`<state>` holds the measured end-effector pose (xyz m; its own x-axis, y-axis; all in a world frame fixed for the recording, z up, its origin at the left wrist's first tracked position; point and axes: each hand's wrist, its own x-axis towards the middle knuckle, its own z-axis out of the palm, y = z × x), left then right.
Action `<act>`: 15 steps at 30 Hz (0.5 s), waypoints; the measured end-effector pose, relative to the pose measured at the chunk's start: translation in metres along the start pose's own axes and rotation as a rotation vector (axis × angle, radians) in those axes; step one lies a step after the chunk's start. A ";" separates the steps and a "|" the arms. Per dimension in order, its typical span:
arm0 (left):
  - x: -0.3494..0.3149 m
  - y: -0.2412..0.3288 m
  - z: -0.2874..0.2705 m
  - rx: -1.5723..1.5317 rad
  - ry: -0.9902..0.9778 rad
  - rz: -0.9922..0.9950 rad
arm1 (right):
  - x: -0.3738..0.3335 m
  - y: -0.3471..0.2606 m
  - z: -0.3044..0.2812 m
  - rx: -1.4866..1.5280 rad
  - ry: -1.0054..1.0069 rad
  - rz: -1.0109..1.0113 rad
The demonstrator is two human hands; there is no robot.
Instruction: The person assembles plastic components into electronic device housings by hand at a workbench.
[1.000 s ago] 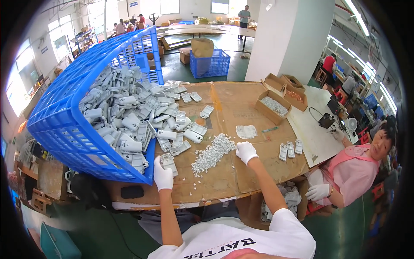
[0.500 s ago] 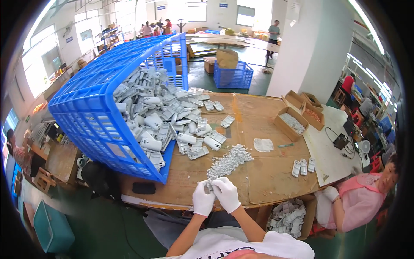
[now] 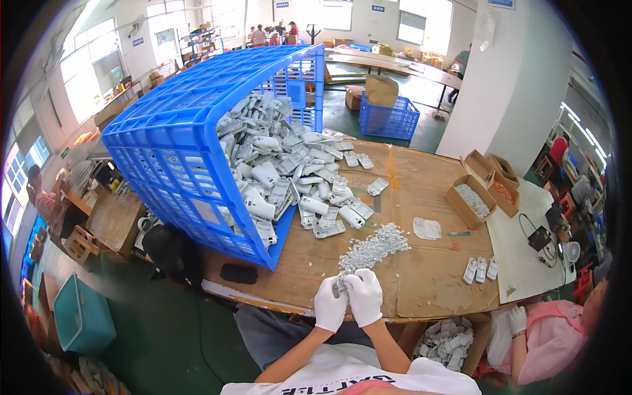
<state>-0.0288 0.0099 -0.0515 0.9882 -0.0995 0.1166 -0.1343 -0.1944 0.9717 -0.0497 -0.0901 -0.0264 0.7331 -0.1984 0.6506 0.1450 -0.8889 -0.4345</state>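
Holding one small grey case (image 3: 339,285) between them: left hand (image 3: 330,306) and right hand (image 3: 365,297), white-gloved, fingers curled in around it, above the near edge of the table (image 3: 434,286), just below the parts heap (image 3: 376,247). One second earlier: hands well apart, left beside the blue crate (image 3: 172,133), right beside the heap.

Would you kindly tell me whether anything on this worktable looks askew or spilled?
The blue crate lies on its side, grey casings spilling from its open mouth onto the cardboard. Small white parts sit in a loose, uncontained heap. Both look untidy, though perhaps deliberate.
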 end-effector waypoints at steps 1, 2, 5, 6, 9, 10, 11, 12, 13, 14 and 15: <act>-0.002 0.000 0.000 0.002 0.012 0.007 | 0.001 -0.002 -0.002 -0.020 -0.015 -0.021; -0.002 0.001 -0.001 0.004 0.023 0.016 | 0.002 -0.004 -0.004 -0.039 -0.028 -0.042; -0.010 0.011 -0.008 0.132 0.001 0.090 | 0.003 0.000 -0.009 0.122 -0.035 0.055; -0.011 0.010 -0.008 0.134 0.006 0.088 | 0.003 0.005 -0.010 0.153 -0.022 0.094; -0.013 0.009 -0.005 0.036 -0.055 0.053 | 0.009 0.014 -0.024 0.351 -0.193 0.308; -0.015 0.010 -0.002 0.069 -0.087 0.067 | 0.005 0.025 -0.025 0.477 -0.345 0.409; -0.015 0.012 0.000 0.102 -0.119 0.084 | 0.005 0.033 -0.029 0.496 -0.408 0.415; -0.017 0.012 0.000 0.108 -0.119 0.108 | 0.006 0.033 -0.035 0.518 -0.483 0.428; -0.015 0.013 0.001 0.113 -0.119 0.135 | 0.006 0.035 -0.035 0.486 -0.434 0.382; -0.013 0.012 0.002 0.151 -0.136 0.155 | 0.007 0.034 -0.035 0.489 -0.420 0.402; -0.016 0.014 0.001 0.155 -0.144 0.139 | 0.008 0.031 -0.036 0.493 -0.406 0.418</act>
<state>-0.0464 0.0072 -0.0397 0.9403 -0.2713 0.2054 -0.2885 -0.3156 0.9040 -0.0636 -0.1339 -0.0117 0.9651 -0.2262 0.1320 0.0114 -0.4673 -0.8840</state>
